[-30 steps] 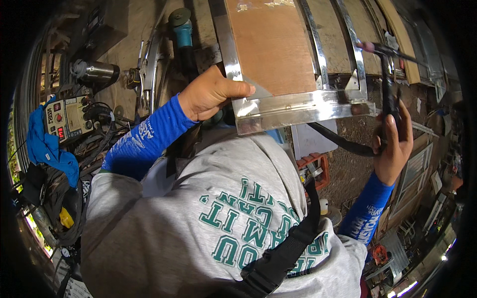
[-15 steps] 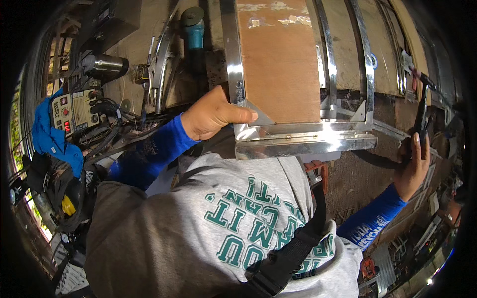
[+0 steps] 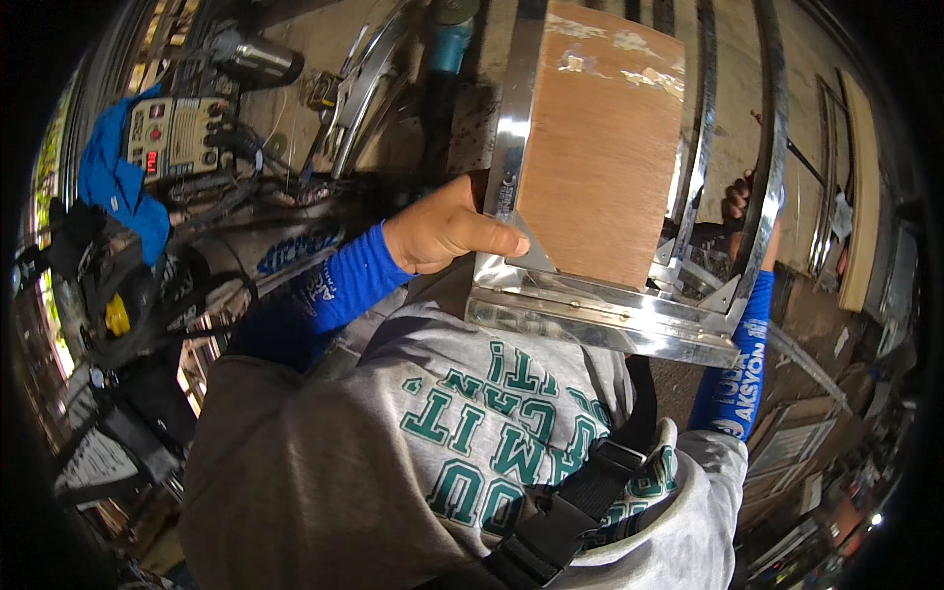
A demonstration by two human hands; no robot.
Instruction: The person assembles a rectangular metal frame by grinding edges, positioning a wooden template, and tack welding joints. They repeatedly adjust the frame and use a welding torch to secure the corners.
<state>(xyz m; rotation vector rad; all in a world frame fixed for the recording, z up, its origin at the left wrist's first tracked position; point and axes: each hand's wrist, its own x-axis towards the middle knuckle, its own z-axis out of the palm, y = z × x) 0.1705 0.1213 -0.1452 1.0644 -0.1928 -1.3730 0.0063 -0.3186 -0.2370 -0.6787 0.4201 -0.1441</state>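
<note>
My left hand [image 3: 452, 234] is closed on the near left corner of a shiny metal frame [image 3: 610, 317], its thumb pressed over a triangular corner plate [image 3: 531, 258]. A brown wooden board [image 3: 600, 147] with torn, pale patches at its far end lies within the frame, along its left bar. Beyond the frame's right bars, my right hand [image 3: 736, 202] shows only in part, its fingers curled. The welding torch it grips is mostly hidden behind the outer bar; a thin dark rod [image 3: 806, 162] sticks out to the right there.
At left stands a welding machine [image 3: 177, 136] with a blue cloth [image 3: 120, 192] draped at its side and cables around it. A steel tumbler [image 3: 258, 57] lies behind it. A teal angle grinder [image 3: 450, 44] rests at the far side. A wooden strip [image 3: 861, 197] stands at the right.
My right hand with the torch has moved left and away from me, behind the frame's right bars. The frame appears shifted right and tilted, with my left hand still on its corner.
</note>
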